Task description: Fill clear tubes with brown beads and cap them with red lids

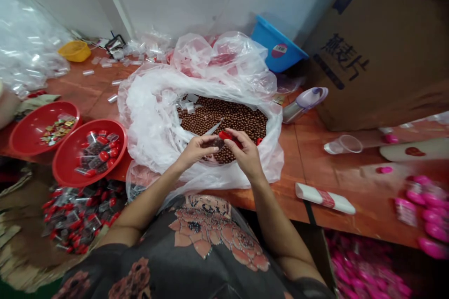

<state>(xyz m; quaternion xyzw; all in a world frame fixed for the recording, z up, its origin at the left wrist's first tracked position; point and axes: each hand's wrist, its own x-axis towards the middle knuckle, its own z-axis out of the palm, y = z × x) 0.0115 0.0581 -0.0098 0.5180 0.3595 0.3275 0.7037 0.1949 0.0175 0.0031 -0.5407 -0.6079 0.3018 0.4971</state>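
Note:
A big clear plastic bag [150, 117] lies open on the orange table, holding a heap of small brown balls [231, 117]. Both my hands are over its near edge. My left hand [196, 148] is closed on a small clear plastic packet [214, 138] that seems to hold brown balls. My right hand [245, 152] pinches a small red cap [226, 136] at the packet's end. The two hands nearly touch.
Left of the bag stand two red bowls: one [70, 163] with filled red-capped packets, one [24, 133] with colourful bits. More filled packets [77, 219] lie below. A cardboard box [382, 51], blue basin [277, 46], clear cup [345, 145] and pink items [424, 215] sit right.

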